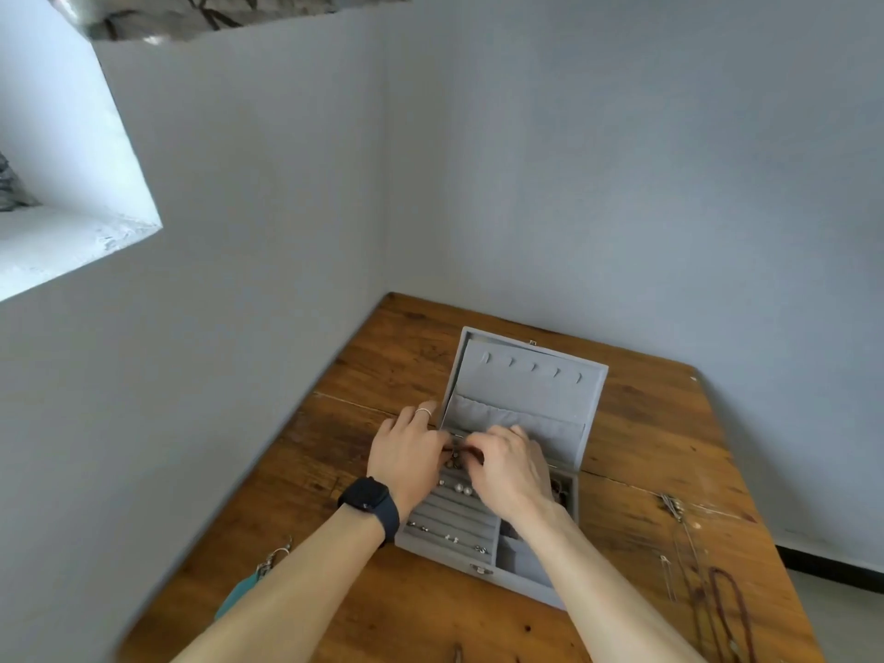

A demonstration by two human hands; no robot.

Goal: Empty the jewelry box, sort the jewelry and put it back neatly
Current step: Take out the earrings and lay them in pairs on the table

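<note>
You have both hands over the open jewelry box [526,390] on the table [382,356].
Your left hand [406,454] and right hand [507,468] pinch a small dark piece [454,453] above its ring rolls, which hold pearl studs [463,490] and small earrings [449,537].

Wooden table [382,356] in a corner of pale grey walls [622,160] — window recess [71,222] upper left, patterned curtain [215,12] above; teal key tag [234,596] at the table's left edge.

Setting: we see a home room.
Evidence: worn wooden table [406,356], plain painted walls [622,160], deep window recess [62,193].
</note>
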